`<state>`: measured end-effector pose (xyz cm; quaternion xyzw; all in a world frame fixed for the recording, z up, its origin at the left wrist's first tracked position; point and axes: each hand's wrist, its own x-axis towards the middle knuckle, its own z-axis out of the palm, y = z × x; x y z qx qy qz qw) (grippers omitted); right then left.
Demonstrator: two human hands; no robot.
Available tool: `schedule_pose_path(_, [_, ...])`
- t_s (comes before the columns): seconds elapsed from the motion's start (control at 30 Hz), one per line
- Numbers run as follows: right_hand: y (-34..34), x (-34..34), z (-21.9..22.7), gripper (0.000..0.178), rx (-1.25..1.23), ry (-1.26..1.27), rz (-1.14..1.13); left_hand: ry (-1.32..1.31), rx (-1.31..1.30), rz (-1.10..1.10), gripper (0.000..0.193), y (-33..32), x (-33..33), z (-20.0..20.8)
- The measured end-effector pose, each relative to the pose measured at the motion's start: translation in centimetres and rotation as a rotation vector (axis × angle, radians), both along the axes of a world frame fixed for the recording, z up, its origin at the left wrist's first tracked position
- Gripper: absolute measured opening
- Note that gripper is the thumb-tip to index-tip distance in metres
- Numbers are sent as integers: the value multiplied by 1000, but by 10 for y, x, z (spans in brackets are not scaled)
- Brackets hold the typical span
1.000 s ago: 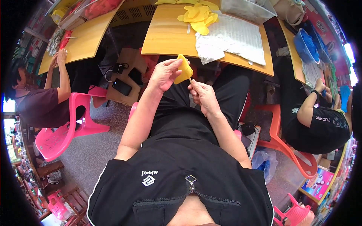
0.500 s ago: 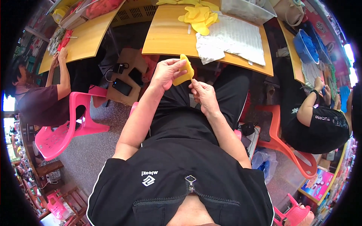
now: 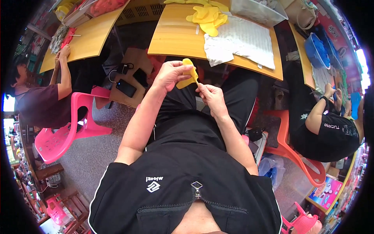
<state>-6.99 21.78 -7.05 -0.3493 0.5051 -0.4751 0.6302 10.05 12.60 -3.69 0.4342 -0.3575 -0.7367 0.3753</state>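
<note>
From our left hand point(image 3: 171, 76) and right hand point(image 3: 212, 99), we can pass at eleven o'clock, over the bare part of the table point(image 3: 167, 41). At twelve the yellow pile point(image 3: 206, 17) stands in our way; between one and two, the white cloth point(image 3: 245, 41) and, beyond it, the clear bin point(image 3: 259, 12); toward ten, lower down, a brown carton point(image 3: 136, 58).

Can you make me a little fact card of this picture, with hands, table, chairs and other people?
Left hand: pinching a yellow piece
Right hand: fingertips together at its edge; anything else pinched is too small to tell
Table: yellow pile, white cloth, see-through bin
Big chairs: pink chair at left, orange chair at right
Other people: left person and right person
</note>
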Motion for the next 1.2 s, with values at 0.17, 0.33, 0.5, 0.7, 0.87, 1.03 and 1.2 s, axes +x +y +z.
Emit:
schedule_pose_path(0.17, [3, 4, -1, 29, 34, -26, 1, -29, 12, -81, 29, 3, 1, -6])
schedule_pose_path(0.33, [1, 6, 2, 29, 177, -215, 24, 125, 31, -8, 28, 7, -1, -14])
schedule_pose_path(0.5, [-1, 6, -2, 27, 206, -251, 6, 207, 36, 83, 26, 9, -6, -20])
schedule_pose_path(0.7, [2, 13, -10, 31, 158, -349, -93, 269, -30, 247, 24, 10, -20, -20])
schedule_pose_path(0.87, [1, 8, -2, 32, 192, -311, -29, 274, -99, 280, 24, 8, -22, -13])
schedule_pose_path(1.03, [-2, 4, -4, 32, 195, -251, -5, 125, -132, 162, 25, 15, -24, -14])
schedule_pose_path(1.2, [2, 8, -5, 32, 196, -346, -66, 183, -157, 230, 23, 13, -18, -25])
